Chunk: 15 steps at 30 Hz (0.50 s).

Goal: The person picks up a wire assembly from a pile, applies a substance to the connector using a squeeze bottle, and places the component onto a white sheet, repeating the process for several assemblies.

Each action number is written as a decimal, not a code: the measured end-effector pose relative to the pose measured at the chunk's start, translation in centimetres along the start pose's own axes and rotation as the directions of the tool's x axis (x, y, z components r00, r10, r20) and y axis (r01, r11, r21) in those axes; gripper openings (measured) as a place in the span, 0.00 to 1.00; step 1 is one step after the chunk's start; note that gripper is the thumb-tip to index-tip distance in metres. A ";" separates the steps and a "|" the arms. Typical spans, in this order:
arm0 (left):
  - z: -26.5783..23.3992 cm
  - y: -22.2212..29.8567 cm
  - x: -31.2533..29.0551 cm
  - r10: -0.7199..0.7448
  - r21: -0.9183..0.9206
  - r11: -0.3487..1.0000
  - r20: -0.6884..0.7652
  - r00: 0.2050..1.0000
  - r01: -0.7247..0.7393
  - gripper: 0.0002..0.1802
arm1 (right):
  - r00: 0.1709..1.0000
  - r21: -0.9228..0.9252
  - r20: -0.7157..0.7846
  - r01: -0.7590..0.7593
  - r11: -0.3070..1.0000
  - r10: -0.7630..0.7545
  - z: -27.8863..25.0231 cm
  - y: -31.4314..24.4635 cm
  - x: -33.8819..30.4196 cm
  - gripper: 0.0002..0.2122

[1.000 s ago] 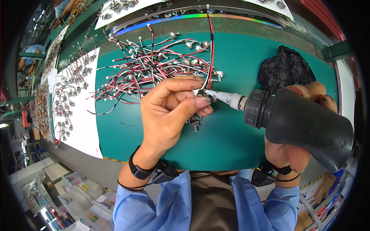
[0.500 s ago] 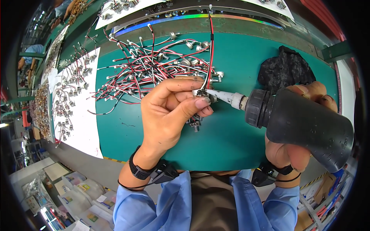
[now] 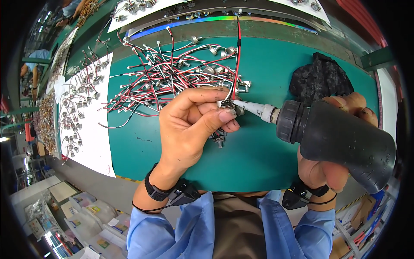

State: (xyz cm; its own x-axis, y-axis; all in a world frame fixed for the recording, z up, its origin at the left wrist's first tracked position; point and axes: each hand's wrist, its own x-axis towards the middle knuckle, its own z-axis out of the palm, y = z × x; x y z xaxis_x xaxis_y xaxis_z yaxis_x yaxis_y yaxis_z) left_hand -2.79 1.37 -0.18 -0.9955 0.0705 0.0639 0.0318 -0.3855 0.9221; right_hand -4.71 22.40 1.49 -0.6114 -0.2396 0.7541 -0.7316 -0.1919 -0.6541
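My left hand [image 3: 185, 129] pinches a small potentiometer [image 3: 226, 105] between thumb and fingers, above a green mat [image 3: 254, 166]. Red, white and black wires [image 3: 238, 56] run up from its terminals to a white plug at the far edge. More potentiometer parts [image 3: 219, 140] show below the fingertips; whether they are held or lie on the mat I cannot tell. Wrapped around a black squeeze bottle [image 3: 345, 138], my right hand [image 3: 312, 168] keeps it tilted, its white nozzle [image 3: 254, 108] pointing left. The nozzle's tip is at the wired terminals, and dark material shows there.
A tangled pile of wired potentiometers [image 3: 172, 77] lies just beyond my left hand. Crumpled black cloth [image 3: 319, 77] rests at the far right of the mat. On the left, a white sheet [image 3: 88, 142] carries rows of wired parts. A shelf edge [image 3: 207, 19] borders the back.
Both hands, with the potentiometer and the bottle, appear shifted very slightly to the right. The grips and the nozzle's place at the terminals look the same.
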 end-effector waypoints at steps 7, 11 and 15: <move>0.0 0.1 -0.1 -0.017 -0.005 1.000 -0.003 1.000 0.017 0.11 | 1.000 -0.025 -0.016 0.006 1.000 -0.007 0.4 0.0 0.0 0.38; 0.0 0.1 0.0 -0.018 -0.003 1.000 -0.002 1.000 0.018 0.11 | 0.998 -0.037 -0.057 0.022 0.999 -0.024 0.6 0.1 -0.4 0.38; -0.1 0.0 0.0 -0.020 -0.027 0.999 -0.001 1.000 0.020 0.11 | 0.995 -0.049 -0.087 0.040 0.998 -0.044 0.6 0.1 -0.5 0.37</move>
State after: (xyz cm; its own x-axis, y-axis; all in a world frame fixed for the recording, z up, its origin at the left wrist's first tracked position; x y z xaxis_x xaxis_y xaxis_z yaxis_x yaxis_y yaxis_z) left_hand -2.81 1.29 -0.18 -0.9960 0.0776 0.0448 0.0092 -0.4087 0.9126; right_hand -4.35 21.89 1.02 -0.6029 -0.1468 0.7842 -0.7692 -0.1541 -0.6201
